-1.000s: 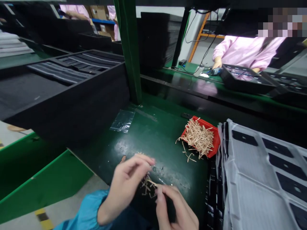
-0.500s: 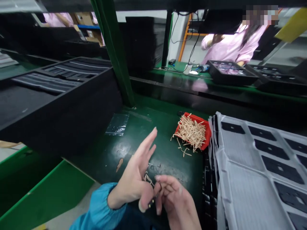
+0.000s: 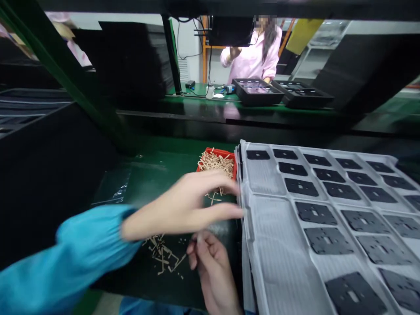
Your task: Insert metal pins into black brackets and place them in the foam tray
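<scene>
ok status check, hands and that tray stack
Left hand open, fingertips at edge of grey tray stack. Right hand curled low over tan scraps; grip contents unclear. Red bin behind, nothing blocking.

Dim near the bench, brighter at the far wall. The left hand [image 3: 183, 205] and its blue sleeve [image 3: 65, 253] are motion-blurred. Edges bow with wide-angle distortion; the grey tray [image 3: 278, 262] catches soft light.

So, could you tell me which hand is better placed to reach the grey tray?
The left hand, probably: its fingertips are stretched out to the edge of the grey tray, while the right hand is curled lower, near the scattered strips.
</scene>
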`<action>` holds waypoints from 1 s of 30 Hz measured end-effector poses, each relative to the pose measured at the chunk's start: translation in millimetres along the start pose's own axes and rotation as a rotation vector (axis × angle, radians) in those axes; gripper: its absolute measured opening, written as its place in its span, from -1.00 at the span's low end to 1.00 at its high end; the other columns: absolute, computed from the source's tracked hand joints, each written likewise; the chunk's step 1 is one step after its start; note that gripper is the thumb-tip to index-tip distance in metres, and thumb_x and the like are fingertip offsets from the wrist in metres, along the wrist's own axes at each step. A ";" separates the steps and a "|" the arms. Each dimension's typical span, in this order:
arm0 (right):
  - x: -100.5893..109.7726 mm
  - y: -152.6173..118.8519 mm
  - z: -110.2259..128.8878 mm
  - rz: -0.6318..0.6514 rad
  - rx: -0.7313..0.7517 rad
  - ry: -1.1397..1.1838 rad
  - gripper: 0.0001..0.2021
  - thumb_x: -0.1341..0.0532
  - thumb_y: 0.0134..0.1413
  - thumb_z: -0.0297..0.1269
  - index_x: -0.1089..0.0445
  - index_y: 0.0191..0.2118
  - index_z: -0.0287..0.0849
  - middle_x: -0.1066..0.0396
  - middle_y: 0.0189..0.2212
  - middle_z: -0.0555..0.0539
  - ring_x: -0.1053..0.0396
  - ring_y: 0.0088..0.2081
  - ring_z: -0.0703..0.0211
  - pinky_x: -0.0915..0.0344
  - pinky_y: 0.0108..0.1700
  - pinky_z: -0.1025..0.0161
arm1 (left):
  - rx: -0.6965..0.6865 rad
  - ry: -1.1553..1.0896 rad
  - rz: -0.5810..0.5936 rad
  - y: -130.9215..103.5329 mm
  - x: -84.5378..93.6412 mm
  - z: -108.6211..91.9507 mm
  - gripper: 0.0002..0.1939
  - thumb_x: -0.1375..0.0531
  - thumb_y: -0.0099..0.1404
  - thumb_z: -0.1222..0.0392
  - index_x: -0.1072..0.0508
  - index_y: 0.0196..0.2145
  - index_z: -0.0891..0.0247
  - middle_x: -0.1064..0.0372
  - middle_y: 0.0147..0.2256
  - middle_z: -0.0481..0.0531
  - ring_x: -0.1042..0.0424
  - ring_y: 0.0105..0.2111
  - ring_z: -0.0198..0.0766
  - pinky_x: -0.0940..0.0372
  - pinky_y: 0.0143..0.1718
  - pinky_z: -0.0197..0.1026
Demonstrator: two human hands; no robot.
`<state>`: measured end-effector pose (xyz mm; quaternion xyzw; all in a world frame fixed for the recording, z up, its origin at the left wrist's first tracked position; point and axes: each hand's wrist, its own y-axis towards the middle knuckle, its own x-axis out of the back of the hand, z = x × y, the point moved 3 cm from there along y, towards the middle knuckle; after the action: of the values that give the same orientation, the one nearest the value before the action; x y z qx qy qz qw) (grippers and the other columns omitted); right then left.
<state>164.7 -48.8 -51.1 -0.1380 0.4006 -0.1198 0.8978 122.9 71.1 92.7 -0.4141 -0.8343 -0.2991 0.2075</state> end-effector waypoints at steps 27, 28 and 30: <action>20.5 -3.6 -12.0 -0.086 0.243 -0.290 -0.62 -0.42 0.09 0.09 -0.51 -0.32 -0.18 -0.48 -0.29 -0.07 -0.38 -0.38 0.31 -0.33 -0.36 0.41 | 0.114 -0.222 -0.250 118.4 -29.3 22.8 -0.90 -0.24 0.42 0.21 -0.39 -0.20 0.28 -0.38 -0.39 -0.09 -0.39 -0.56 -0.43 -0.24 -0.55 -0.37; 20.3 -5.1 -10.2 -0.076 0.296 -0.332 -0.66 -0.40 0.14 0.05 -0.52 -0.33 -0.17 -0.49 -0.24 -0.08 -0.42 -0.34 0.29 -0.36 -0.33 0.40 | 0.148 -0.185 -0.343 91.2 -3.1 27.1 -0.89 -0.28 0.37 0.21 -0.46 -0.22 0.30 -0.37 -0.43 -0.10 -0.31 -0.59 -0.46 -0.18 -0.59 -0.40; 17.7 -8.6 -6.0 -0.067 0.389 -0.369 -0.74 -0.37 0.21 -0.05 -0.52 -0.33 -0.14 -0.49 -0.26 -0.07 -0.46 -0.29 0.25 -0.40 -0.27 0.39 | 0.334 -0.124 -0.435 26.9 36.0 38.2 -0.87 -0.31 0.33 0.20 -0.54 -0.21 0.32 -0.33 -0.52 -0.15 -0.23 -0.63 -0.48 -0.13 -0.61 -0.42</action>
<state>170.9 -63.5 -64.2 0.0044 0.1949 -0.1972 0.9608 120.5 130.0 94.8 -0.2026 -0.9524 -0.1690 0.1525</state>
